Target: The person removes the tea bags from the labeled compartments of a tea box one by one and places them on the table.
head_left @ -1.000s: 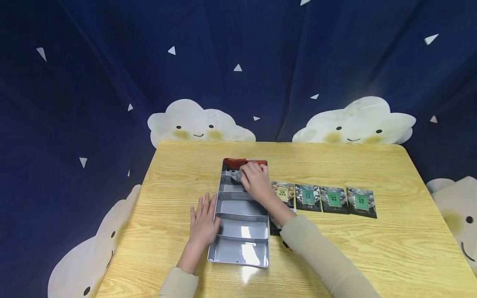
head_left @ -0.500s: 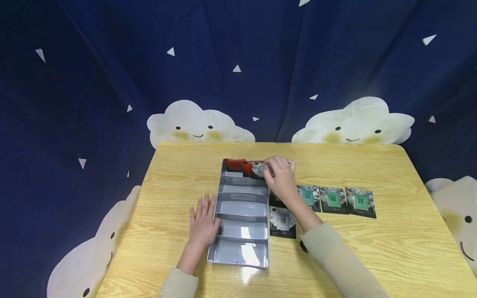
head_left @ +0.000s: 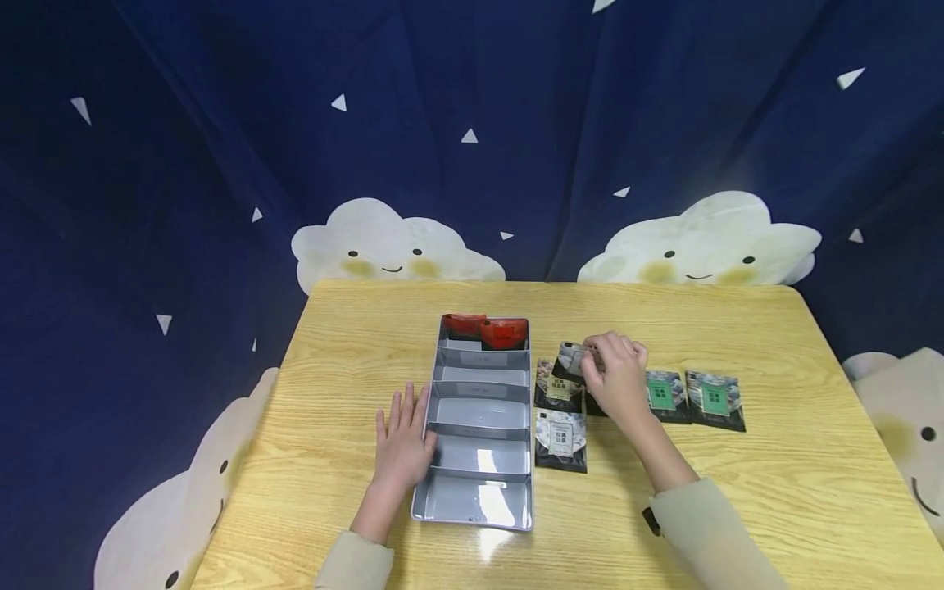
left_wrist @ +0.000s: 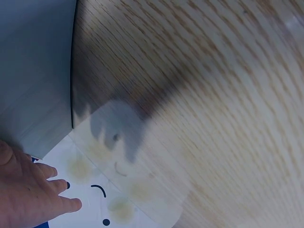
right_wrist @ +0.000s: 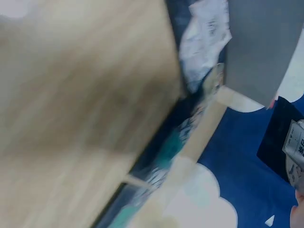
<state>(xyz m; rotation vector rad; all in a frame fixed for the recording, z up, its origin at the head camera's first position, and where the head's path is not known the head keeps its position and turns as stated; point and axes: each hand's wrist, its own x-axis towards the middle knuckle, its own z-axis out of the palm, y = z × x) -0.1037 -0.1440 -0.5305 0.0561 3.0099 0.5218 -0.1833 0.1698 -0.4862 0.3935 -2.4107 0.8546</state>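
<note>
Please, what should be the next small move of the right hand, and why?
Probably lower the held packet onto the table beside the other pale-labelled packet: the right hand holds it raised over the row of packets, and the two labels look alike.

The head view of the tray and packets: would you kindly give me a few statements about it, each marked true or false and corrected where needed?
1. The left hand is at the left side of the grey tray. True.
2. The right hand has nothing in its fingers. False: it holds a dark packet with a pale upper part.
3. The red packets are in the tray's compartment nearest the person. False: they are in the far end compartment.
4. The gold-labelled packet lies inside the tray. False: it lies on the table, to the right of the tray.
5. The white-labelled packet lies nearer the person than the gold-labelled one. True.
</note>
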